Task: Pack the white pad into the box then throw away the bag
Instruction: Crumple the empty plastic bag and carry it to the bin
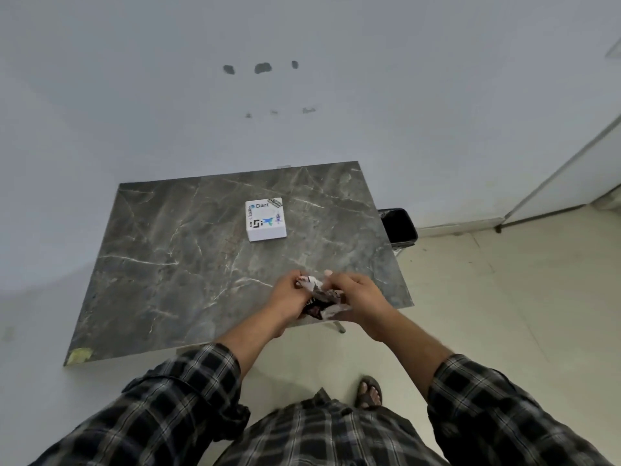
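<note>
While both hands (322,294) clutch the crumpled bag (322,301), its contents stay hidden.

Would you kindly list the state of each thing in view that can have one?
Box: closed, flat on the table.
Bag: crumpled, held between both hands above the table's near edge.
Left hand: closed on the bag.
Right hand: closed on the bag.
Bin: open, on the floor beside the table.
</note>
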